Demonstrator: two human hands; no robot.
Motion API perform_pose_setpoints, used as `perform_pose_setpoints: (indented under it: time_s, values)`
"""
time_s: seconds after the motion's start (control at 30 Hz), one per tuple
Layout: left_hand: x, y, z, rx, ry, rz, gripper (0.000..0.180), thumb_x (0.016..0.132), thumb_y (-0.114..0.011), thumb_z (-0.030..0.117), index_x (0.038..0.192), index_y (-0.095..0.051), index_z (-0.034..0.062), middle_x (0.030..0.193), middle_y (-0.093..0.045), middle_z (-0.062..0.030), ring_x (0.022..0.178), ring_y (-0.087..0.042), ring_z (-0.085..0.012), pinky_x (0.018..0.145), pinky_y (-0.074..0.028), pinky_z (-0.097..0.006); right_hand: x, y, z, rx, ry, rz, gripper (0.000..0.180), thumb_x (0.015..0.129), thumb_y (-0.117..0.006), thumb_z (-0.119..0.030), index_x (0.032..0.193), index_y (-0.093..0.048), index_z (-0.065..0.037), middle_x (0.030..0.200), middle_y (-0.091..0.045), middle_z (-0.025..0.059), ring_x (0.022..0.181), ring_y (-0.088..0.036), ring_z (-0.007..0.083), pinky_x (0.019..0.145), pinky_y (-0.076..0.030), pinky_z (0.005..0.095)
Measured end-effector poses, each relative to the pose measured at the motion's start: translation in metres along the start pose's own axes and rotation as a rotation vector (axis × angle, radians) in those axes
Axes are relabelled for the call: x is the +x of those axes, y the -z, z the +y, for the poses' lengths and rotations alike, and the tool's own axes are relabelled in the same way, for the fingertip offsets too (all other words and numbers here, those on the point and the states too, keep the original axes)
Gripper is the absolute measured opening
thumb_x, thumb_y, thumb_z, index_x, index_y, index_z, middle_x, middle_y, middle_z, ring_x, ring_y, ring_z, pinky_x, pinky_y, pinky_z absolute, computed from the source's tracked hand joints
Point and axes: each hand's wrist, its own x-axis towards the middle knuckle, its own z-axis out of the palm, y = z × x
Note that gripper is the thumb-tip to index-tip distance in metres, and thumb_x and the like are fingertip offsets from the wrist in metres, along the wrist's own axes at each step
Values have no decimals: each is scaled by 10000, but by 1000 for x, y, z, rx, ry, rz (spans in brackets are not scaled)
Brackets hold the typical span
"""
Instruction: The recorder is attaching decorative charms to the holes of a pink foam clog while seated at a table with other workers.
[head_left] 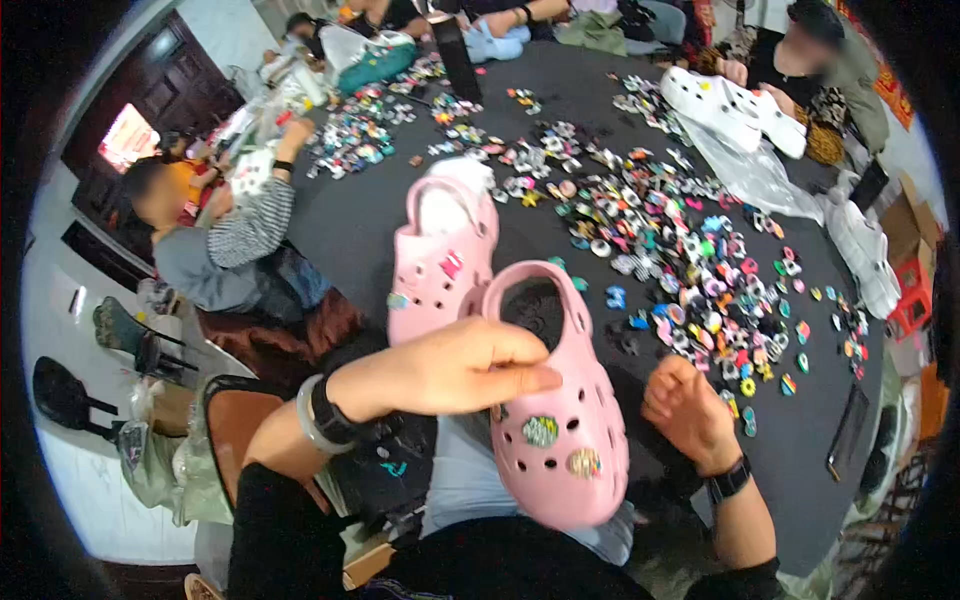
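My left hand (pixel 455 372) grips a pink clog (pixel 565 495) by its upper near the foot opening, fingers inside and thumb outside. The clog hangs toe toward me over my lap, at the table's near edge. Two round charms, one greenish (pixel 540 431) and one gold-toned (pixel 585 462), sit in its holes. Just beyond my left hand, a second pink clog (pixel 440 270) with white stuffing in its heel stands on the table; it bears a bright pink charm (pixel 452 264). To the right of the held clog, my right hand (pixel 690 412) is raised with fingers curled in; anything inside them is hidden.
Many small colourful shoe charms (pixel 700 290) lie spread over the dark table (pixel 350 215). White clogs (pixel 712 105) rest on plastic at the far right, another white pair (pixel 862 255) at the right edge. A phone (pixel 848 432) lies near right. Several people sit around the table.
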Motion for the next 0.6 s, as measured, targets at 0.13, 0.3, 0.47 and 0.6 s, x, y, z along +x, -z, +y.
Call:
perform_pose_setpoints:
  time_s: [0.13, 0.3, 0.47, 0.6]
  values:
    - [-52, 39, 18, 91, -171, 60, 213, 925, -613, 167, 846, -600, -30, 640, -477, -74, 612, -443, -104, 555, -374, -320, -1, -2, -2, 6, 36, 17, 428, 909, -582, -467, 1051, -508, -70, 842, -450, 4, 709, -417, 127, 663, -341, 272]
    - [-122, 96, 18, -152, 78, 365, 274, 915, -628, 194, 965, -639, -75, 907, -645, -33, 830, -553, -86, 733, -445, -239, -1, -3, 1, 42, 8, 27, 414, 904, -602, -442, 1062, -528, -66, 842, -459, 13, 708, -410, 134, 668, -343, 275]
    - [-143, 159, -22, 289, 187, 243, 191, 926, -609, 149, 932, -628, -41, 848, -579, -47, 829, -547, -126, 748, -435, -276, 0, -1, 3, 57, -6, 36, 413, 913, -587, -443, 1081, -525, -70, 832, -441, 11, 712, -398, 135, 662, -340, 277]
    - [-137, 189, -66, 409, 260, 182, 267, 951, -580, 225, 913, -602, -39, 882, -582, -108, 888, -547, -213, 804, -433, -344, 1, 2, 4, 66, 16, 117, 410, 949, -513, -466, 1081, -519, -78, 810, -396, 2, 692, -367, 128, 646, -330, 275]
